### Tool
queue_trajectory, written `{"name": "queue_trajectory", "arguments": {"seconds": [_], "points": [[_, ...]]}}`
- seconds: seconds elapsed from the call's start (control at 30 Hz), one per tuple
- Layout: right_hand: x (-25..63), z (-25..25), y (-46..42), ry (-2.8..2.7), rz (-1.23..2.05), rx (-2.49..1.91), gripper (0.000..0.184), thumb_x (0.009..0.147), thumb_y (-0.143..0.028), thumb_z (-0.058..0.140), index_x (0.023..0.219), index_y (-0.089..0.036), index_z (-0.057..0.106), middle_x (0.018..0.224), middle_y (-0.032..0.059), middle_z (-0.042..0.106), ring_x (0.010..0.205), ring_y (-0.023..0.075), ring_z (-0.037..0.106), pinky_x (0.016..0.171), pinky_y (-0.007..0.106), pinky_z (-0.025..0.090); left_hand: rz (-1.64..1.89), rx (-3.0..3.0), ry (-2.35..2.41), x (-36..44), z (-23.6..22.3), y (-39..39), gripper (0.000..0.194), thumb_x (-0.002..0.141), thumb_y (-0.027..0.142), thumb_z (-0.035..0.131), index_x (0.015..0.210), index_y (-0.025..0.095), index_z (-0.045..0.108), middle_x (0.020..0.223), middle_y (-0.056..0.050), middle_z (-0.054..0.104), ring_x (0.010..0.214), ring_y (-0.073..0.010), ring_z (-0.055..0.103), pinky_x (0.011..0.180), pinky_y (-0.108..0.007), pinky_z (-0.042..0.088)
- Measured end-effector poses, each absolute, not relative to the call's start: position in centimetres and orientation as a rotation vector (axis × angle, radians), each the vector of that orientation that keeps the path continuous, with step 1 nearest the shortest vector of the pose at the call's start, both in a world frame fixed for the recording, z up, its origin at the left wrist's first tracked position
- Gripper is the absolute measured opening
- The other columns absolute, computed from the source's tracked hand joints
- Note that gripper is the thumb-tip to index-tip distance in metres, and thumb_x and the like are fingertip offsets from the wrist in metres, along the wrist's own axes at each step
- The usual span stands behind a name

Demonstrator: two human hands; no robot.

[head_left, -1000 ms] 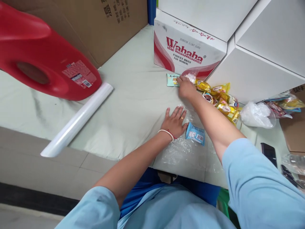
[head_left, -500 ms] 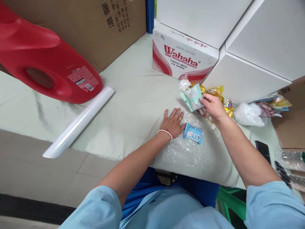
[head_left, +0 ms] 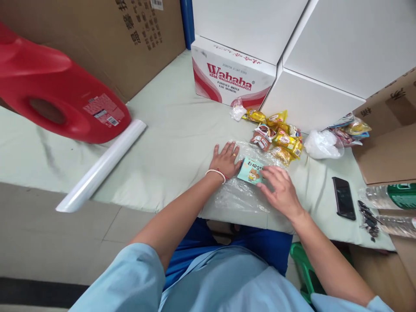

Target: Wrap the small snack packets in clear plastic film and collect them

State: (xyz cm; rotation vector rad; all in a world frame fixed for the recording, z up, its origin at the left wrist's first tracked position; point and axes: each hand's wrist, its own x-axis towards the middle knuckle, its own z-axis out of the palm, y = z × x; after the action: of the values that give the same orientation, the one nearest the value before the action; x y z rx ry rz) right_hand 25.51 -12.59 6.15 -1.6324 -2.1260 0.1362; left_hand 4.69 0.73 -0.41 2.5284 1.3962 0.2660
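A mint-green snack packet (head_left: 249,170) with a cartoon animal lies face up on a crinkled sheet of clear plastic film (head_left: 238,195). Flat on the film, my left hand (head_left: 225,161) has its fingers stretched out, its thumb next to the packet's left edge. My right hand (head_left: 280,189) is at the packet's right edge, fingers apart, fingertips touching or just over it. The blue packet seen earlier is hidden, apparently beneath the green one. Beyond the film sits a pile of yellow snack packets (head_left: 286,142) with a brown packet (head_left: 261,141) among them.
A white plastic roll (head_left: 102,164) and a red jug (head_left: 65,86) stand or lie at left. Behind are a Wahaha carton (head_left: 232,78) and white boxes (head_left: 315,95). To the right are a crumpled clear bag (head_left: 323,144), a phone (head_left: 343,198) and plastic bottles (head_left: 399,196).
My right hand has brought the green packet from above the pile down onto the film, and its fingers have spread. My left hand stays flat. The view has shifted right.
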Motion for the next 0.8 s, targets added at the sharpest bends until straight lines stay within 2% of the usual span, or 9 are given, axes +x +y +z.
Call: {"name": "queue_trajectory", "arguments": {"seconds": [0.1, 0.2, 0.27, 0.33, 0.47, 0.67, 0.8], "points": [[25.5, 6.3, -12.0, -2.075, 0.076, -1.636, 0.055, 0.101, -0.055, 0.063, 0.15, -0.03, 0.062, 0.152, 0.0136, 0.06, 0.143, 0.0369, 0.052, 0.122, 0.061, 0.044, 0.26, 2.534, 1.393, 4.7, -0.3, 0.7, 0.065, 0.11, 0.051, 0.031, 0.167, 0.019, 0.036, 0.178, -0.012, 0.027, 0.166, -0.028, 0.024, 0.134, -0.067, 0.01], [25.0, 5.2, -11.1, -2.148, 0.205, -1.661, 0.064, 0.099, -0.058, 0.063, 0.156, -0.028, 0.056, 0.163, 0.0158, 0.049, 0.15, 0.039, 0.045, 0.123, 0.062, 0.042, 0.24, 2.531, 1.403, 4.7, -0.2, 0.8, 0.066, 0.11, 0.051, 0.029, 0.167, 0.018, 0.035, 0.179, -0.013, 0.026, 0.166, -0.0282, 0.024, 0.133, -0.067, 0.011], [24.8, 3.8, -10.6, -2.134, 0.294, -1.699, 0.06, 0.101, -0.055, 0.059, 0.155, -0.028, 0.057, 0.16, 0.0172, 0.051, 0.147, 0.0386, 0.049, 0.121, 0.062, 0.044, 0.232, 2.523, 1.408, 4.7, -0.2, 0.8, 0.067, 0.11, 0.051, 0.029, 0.167, 0.018, 0.035, 0.179, -0.013, 0.026, 0.167, -0.0279, 0.023, 0.134, -0.066, 0.01], [25.2, 2.7, -10.1, -2.066, 0.344, -1.713, 0.054, 0.102, -0.051, 0.057, 0.151, -0.028, 0.06, 0.15, 0.0167, 0.06, 0.138, 0.0364, 0.056, 0.118, 0.06, 0.047, 0.229, 2.517, 1.404, 4.7, -0.2, 0.8, 0.067, 0.109, 0.052, 0.029, 0.168, 0.019, 0.035, 0.179, -0.012, 0.026, 0.167, -0.0274, 0.022, 0.134, -0.065, 0.009], [26.9, 3.4, -9.6, -1.883, 0.32, -1.68, 0.05, 0.1, -0.052, 0.062, 0.145, -0.031, 0.064, 0.137, 0.0131, 0.067, 0.13, 0.0335, 0.063, 0.114, 0.056, 0.051, 0.227, 2.506, 1.4, 4.8, -0.4, 0.9, 0.067, 0.109, 0.052, 0.029, 0.168, 0.02, 0.034, 0.179, -0.011, 0.024, 0.167, -0.0271, 0.022, 0.135, -0.065, 0.008], [26.9, 5.4, -9.0, -1.921, 0.191, -1.618, 0.056, 0.101, -0.055, 0.062, 0.152, -0.031, 0.058, 0.148, 0.0143, 0.059, 0.141, 0.0324, 0.056, 0.121, 0.054, 0.046, 0.239, 2.501, 1.404, 4.8, -0.3, 0.8, 0.067, 0.109, 0.05, 0.028, 0.168, 0.018, 0.034, 0.179, -0.012, 0.024, 0.167, -0.027, 0.021, 0.134, -0.066, 0.008], [25.2, 2.8, -9.1, -2.194, 0.278, -1.657, 0.061, 0.102, -0.05, 0.06, 0.158, -0.028, 0.051, 0.16, 0.0184, 0.05, 0.149, 0.0383, 0.047, 0.122, 0.063, 0.041, 0.223, 2.521, 1.381, 4.6, -0.1, 0.8, 0.066, 0.109, 0.048, 0.028, 0.168, 0.018, 0.035, 0.179, -0.012, 0.024, 0.167, -0.028, 0.022, 0.134, -0.066, 0.008]]}}
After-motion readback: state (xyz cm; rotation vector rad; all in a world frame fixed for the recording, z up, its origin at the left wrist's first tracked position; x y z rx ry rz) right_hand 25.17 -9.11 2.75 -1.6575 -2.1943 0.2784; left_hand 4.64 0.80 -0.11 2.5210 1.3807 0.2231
